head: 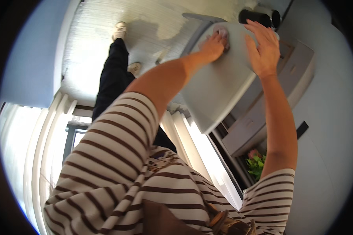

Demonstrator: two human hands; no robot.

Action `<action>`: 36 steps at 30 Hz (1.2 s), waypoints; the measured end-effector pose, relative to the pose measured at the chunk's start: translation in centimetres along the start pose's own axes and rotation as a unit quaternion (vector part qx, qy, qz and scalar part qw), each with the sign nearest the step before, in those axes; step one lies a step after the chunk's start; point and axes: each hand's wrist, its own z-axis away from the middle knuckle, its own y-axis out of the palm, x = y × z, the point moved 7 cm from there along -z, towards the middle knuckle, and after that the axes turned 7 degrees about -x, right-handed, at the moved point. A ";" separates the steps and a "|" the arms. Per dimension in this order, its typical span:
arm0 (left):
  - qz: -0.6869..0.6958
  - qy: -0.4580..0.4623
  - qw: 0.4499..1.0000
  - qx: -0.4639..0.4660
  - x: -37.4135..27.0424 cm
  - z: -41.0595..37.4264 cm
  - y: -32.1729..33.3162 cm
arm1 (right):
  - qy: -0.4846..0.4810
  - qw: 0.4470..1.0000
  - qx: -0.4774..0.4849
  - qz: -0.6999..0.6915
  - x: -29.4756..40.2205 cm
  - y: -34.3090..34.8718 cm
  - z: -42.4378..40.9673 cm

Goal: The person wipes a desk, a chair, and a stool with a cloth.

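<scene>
My left hand (214, 47) presses a crumpled pinkish cloth (222, 33) onto the smooth, light grey surface (220, 85) of a piece of furniture with rounded corners. The fingers lie over the cloth and hide part of it. To the right, my right hand (261, 48) is raised near the edge of the same surface, fingers spread and nothing held. Whether it touches that edge I cannot tell. A curved grey bar (195, 36) runs along the far left side of the surface.
Beyond the surface are dark cylindrical objects (254, 18). A cabinet with drawers (247, 124) stands to the right, with a green-leaved plant (256, 164) near it. Pale curtains (48, 129) hang at the lower left. My shoes (120, 30) are on the light floor (85, 55).
</scene>
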 end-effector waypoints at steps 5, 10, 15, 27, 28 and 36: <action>0.065 -0.105 0.992 0.017 1.9 7.0 1.3 | 0.012 1.000 0.016 0.005 -0.6 -0.2 0.6; 0.142 -0.148 0.979 -0.011 3.6 15.0 2.7 | 0.002 1.000 0.019 0.009 -0.2 -0.1 0.2; 0.245 -0.148 0.956 -0.062 -1.8 21.9 -0.9 | 0.002 1.000 0.009 0.013 -0.5 -0.1 0.3; 0.297 -0.069 0.952 -0.041 -12.5 14.9 -8.8 | -0.013 1.000 0.003 0.024 -0.9 0.0 0.5; 0.299 -0.069 0.950 -0.051 -12.0 13.6 -8.5 | -0.014 1.000 0.003 0.026 -0.9 0.0 0.4; 0.017 0.113 0.988 -0.105 -6.9 2.9 -4.2 | -0.004 1.000 -0.010 0.001 -0.3 -0.4 0.3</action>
